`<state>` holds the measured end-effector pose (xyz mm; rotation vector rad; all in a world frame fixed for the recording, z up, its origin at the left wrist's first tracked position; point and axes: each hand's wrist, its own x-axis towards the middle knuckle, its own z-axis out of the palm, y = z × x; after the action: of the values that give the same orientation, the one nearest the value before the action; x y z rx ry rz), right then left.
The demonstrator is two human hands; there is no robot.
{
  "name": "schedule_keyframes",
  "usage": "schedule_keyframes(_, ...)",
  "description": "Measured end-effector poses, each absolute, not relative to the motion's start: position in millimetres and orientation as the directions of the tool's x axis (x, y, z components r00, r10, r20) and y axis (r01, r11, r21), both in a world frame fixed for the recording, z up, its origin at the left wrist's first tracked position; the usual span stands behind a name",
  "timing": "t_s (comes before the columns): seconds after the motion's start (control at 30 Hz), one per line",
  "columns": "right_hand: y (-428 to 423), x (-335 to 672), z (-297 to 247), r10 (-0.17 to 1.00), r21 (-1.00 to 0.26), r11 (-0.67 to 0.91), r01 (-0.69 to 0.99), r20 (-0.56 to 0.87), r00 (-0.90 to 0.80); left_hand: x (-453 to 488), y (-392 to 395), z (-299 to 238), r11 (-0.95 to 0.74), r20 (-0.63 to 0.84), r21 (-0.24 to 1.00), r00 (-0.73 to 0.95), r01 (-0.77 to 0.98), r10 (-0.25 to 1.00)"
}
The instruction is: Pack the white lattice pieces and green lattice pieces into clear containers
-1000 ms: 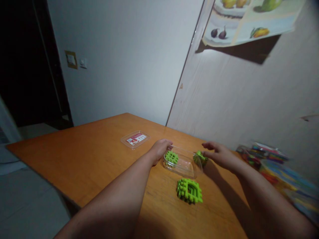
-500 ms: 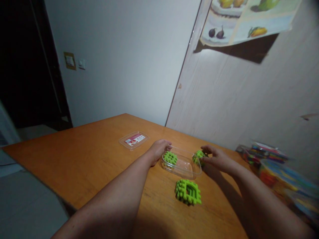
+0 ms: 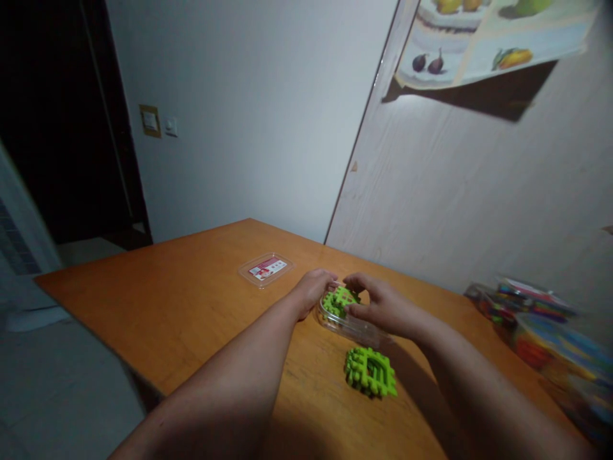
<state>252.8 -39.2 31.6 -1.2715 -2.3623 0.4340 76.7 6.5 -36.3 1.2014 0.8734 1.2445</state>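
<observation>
A clear plastic tub [image 3: 354,331] stands on the orange wooden table [image 3: 191,319]. My left hand [image 3: 313,291] is curled round the tub's left end. Over the tub, my right hand [image 3: 380,310] is pinched on a green toothed plastic piece [image 3: 341,299], holding it at another green piece inside. A bigger clump of joined green pieces [image 3: 370,371] lies on the table in front of the tub, untouched.
The tub's clear lid with a red and white label [image 3: 266,269] lies further back on the table. Colourful packets and a clear box [image 3: 531,319] crowd the table's right end. A wall stands close behind. The table's left edge drops to the floor.
My right hand picked up the green piece from beside the tub's right end and carried it left over the tub. The left hand stayed on the tub.
</observation>
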Motion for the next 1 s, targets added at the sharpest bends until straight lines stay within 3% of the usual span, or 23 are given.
schedule_keyframes(0.17, -38.2, 251.0, 30.0, 0.849, -0.487, 0.527, 0.696, 0.263, -0.458, 75.9, 9.7, -38.6, -0.091, 0.124, 0.975, 0.159, -0.201, 0.980)
schedule_keyframes(0.47, -23.8, 330.6, 29.8, 0.934, -0.657, 0.292, 0.695, 0.353, -0.058, 75.1, 9.2, -37.7, -0.051, 0.070, 0.989, 0.140, -0.139, 0.988)
schedule_keyframes(0.53, -25.8, 335.1, 27.4, 0.936, -0.663, 0.278, 0.695, 0.349, -0.042, 74.8, 8.4, -37.1, -0.018, 0.039, 0.990, 0.151, -0.139, 0.988)
schedule_keyframes(0.77, -47.7, 281.0, 31.6, 0.900, -0.464, 0.437, 0.770, 0.233, -0.370, 74.7, 5.8, -37.0, 0.013, 0.018, 0.987, 0.192, -0.158, 0.981)
schedule_keyframes(1.0, -43.8, 246.6, 26.9, 0.928, -0.255, 0.369, 0.894, 0.152, -0.340, 74.3, 5.7, -36.2, 0.021, 0.019, 0.983, 0.215, -0.183, 0.977)
